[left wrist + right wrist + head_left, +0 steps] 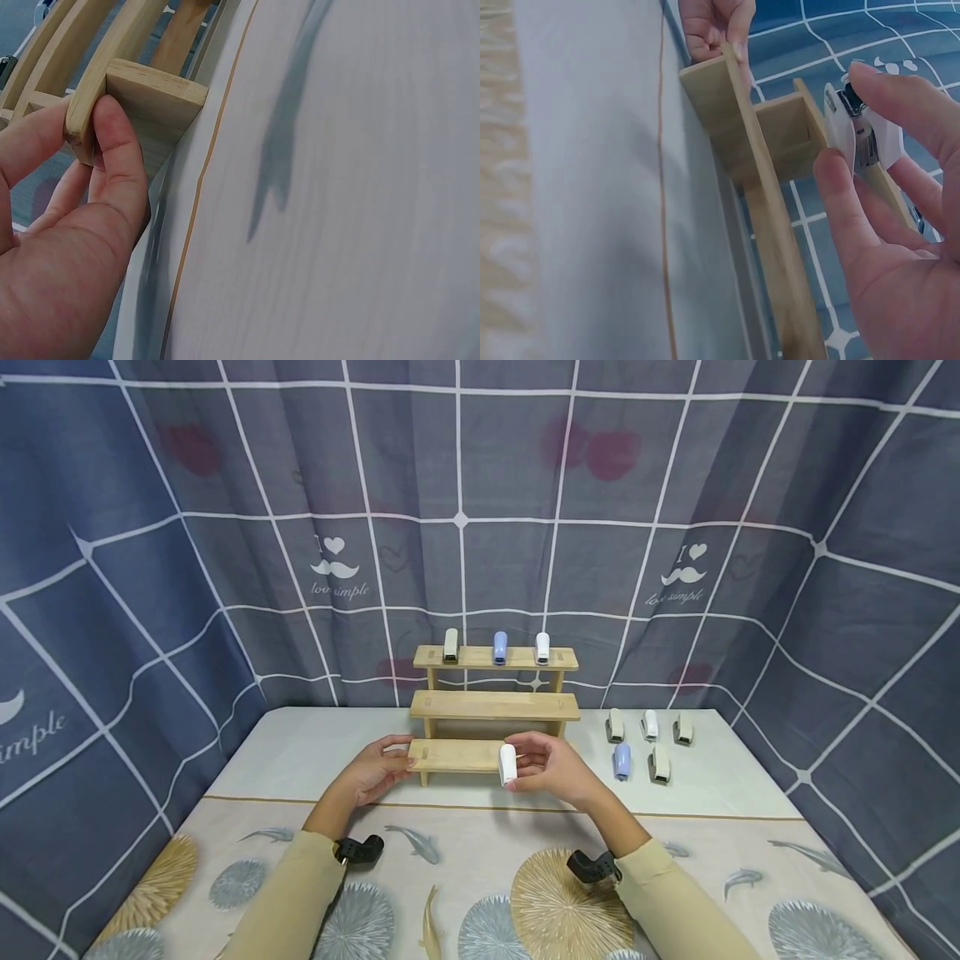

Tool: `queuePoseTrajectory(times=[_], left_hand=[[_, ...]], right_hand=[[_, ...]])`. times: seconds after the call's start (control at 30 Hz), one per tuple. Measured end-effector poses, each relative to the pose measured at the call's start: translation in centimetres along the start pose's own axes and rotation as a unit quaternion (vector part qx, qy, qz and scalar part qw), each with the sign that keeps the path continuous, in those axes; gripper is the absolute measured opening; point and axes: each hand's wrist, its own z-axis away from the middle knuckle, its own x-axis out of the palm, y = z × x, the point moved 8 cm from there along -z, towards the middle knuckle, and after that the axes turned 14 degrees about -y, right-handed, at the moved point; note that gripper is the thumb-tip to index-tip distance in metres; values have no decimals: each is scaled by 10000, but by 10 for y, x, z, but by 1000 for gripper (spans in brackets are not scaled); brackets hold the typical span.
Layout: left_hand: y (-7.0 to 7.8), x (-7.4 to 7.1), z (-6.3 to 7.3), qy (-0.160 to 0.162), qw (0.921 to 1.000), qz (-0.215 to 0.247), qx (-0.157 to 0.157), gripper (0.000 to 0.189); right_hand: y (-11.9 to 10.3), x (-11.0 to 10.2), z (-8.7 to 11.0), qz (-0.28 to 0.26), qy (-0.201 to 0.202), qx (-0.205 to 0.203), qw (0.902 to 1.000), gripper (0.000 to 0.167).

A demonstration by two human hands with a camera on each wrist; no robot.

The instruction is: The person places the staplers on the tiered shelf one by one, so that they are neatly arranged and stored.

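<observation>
A three-tier wooden rack [457, 756] stands on the table. My left hand [375, 768] pinches the left end of its lowest tier, thumb and fingers on opposite faces of the board [112, 56]. In my right hand [558, 768] is a small white stapler [507, 765], gripped between thumb and fingers at the right end of that tier. The right wrist view shows the metal inside of this stapler [866, 139] facing the camera, close above the wood. On the top tier stand a cream stapler [451, 645], a blue stapler [500, 647] and another white stapler [542, 647].
Right of the rack, several more staplers rest on the white table surface [720, 768], among them a blue one [622, 761] and a cream one [660, 764]. A patterned cloth [465, 860] covers the table's near part. Checked curtains [495, 560] enclose the back and sides.
</observation>
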Motion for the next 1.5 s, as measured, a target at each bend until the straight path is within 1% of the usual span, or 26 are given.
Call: queuePoseTrajectory(times=[0.3,0.37,0.53,0.77,1.03,1.3,1.5], left_hand=[[-1,-1,-1,50,10000,-35,-45,65],[-1,-1,-1,101,9999,-12,-77,64],[1,-1,-1,110,9999,2,-100,66],[2,1,0,97,9999,-13,-102,66],[1,0,-1,85,9999,16,-75,67],[4,1,1,70,9999,22,-123,66],[2,2,1,63,9999,-13,-117,65]], right_hand=[[-8,6,-27,-157,141,-61,9998,68],[-11,7,-33,-113,144,-111,9998,69],[-16,7,-49,107,216,-174,9996,67],[-30,4,-69,153,449,-249,9986,65],[-42,-2,-90,310,584,-306,9973,64],[-45,-4,-113,382,506,-369,9973,62],[-41,-5,-126,711,495,-272,9959,63]])
